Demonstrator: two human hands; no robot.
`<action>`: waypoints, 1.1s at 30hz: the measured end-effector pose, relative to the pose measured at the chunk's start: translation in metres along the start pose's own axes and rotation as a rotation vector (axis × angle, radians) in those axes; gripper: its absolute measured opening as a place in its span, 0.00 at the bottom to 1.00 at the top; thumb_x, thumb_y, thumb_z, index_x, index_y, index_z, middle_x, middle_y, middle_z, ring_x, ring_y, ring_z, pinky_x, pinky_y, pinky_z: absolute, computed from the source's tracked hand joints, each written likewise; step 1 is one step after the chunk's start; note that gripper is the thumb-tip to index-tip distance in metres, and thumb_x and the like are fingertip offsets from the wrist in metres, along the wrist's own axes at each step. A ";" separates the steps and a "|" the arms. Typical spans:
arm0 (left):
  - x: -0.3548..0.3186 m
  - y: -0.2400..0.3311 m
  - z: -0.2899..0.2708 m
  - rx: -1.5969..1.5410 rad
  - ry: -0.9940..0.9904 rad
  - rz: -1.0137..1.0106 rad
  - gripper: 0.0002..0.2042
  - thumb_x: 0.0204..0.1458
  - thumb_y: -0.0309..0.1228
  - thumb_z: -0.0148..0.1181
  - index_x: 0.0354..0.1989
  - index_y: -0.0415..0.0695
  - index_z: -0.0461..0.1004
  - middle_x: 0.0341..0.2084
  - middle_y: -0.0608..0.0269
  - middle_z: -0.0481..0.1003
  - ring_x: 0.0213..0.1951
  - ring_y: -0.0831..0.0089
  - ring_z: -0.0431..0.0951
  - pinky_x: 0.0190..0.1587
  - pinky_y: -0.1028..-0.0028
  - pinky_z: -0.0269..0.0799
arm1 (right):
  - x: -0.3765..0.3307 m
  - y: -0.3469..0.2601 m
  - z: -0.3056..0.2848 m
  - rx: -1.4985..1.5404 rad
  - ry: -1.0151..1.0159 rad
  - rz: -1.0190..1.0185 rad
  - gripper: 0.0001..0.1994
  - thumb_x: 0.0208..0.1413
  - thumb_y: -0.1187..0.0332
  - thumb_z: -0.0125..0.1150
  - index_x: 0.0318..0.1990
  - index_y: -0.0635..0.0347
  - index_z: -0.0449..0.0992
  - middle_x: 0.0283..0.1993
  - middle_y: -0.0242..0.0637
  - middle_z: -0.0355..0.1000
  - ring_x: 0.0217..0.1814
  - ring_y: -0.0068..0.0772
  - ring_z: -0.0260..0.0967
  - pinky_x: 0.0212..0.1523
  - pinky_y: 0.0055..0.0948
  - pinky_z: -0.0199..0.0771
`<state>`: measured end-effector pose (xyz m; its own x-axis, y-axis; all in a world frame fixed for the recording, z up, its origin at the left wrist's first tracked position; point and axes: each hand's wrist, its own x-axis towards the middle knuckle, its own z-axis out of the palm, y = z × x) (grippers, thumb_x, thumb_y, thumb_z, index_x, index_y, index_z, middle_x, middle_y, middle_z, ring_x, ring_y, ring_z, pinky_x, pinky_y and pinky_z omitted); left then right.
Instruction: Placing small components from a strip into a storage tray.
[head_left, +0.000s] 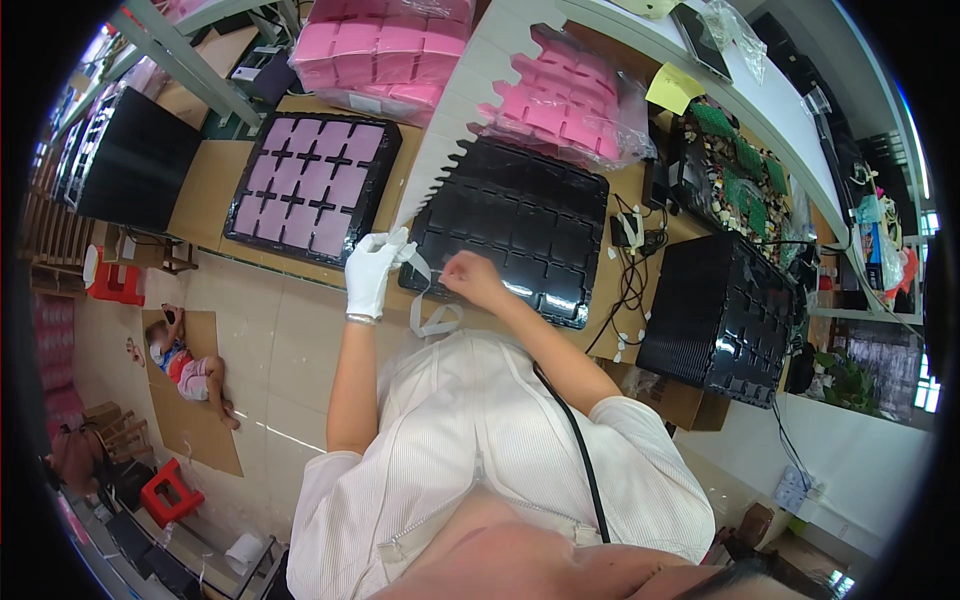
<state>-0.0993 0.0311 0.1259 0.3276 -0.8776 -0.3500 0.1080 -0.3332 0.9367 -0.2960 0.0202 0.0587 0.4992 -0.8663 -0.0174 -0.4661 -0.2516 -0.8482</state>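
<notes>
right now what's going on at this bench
A person stands at a workbench, pulling a thin white strip between both hands. The left hand, in a white glove, grips one end; the bare right hand pinches it further along, and a loop hangs below. Just beyond lies an empty black compartment tray, beside a black tray of pink pads. Bags of pink foam pieces sit further back.
</notes>
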 end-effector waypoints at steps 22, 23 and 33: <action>-0.009 0.016 0.066 -0.004 -0.160 -0.007 0.11 0.51 0.36 0.63 0.32 0.38 0.75 0.25 0.66 0.77 0.22 0.85 0.71 0.26 0.84 0.66 | -0.055 -0.051 -0.084 0.236 0.155 -0.057 0.05 0.48 0.70 0.64 0.33 0.57 0.76 0.27 0.30 0.70 0.28 0.21 0.66 0.31 0.22 0.68; -0.009 0.017 0.063 0.022 -0.144 -0.016 0.12 0.50 0.36 0.64 0.32 0.39 0.75 0.24 0.67 0.76 0.21 0.86 0.71 0.26 0.84 0.65 | -0.066 -0.038 -0.093 0.240 0.202 0.080 0.06 0.49 0.69 0.64 0.33 0.58 0.76 0.30 0.33 0.72 0.32 0.24 0.69 0.35 0.22 0.71; -0.015 0.027 0.067 0.046 -0.172 -0.045 0.13 0.49 0.38 0.66 0.29 0.40 0.75 0.24 0.65 0.77 0.21 0.85 0.71 0.26 0.84 0.65 | -0.118 0.070 -0.116 -0.262 0.387 0.683 0.10 0.44 0.63 0.65 0.29 0.59 0.75 0.24 0.40 0.71 0.28 0.40 0.71 0.31 0.36 0.70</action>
<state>-0.1647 0.0123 0.1551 0.1572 -0.9060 -0.3929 0.0743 -0.3859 0.9195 -0.4726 0.0548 0.0625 -0.2201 -0.9401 -0.2605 -0.7549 0.3333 -0.5649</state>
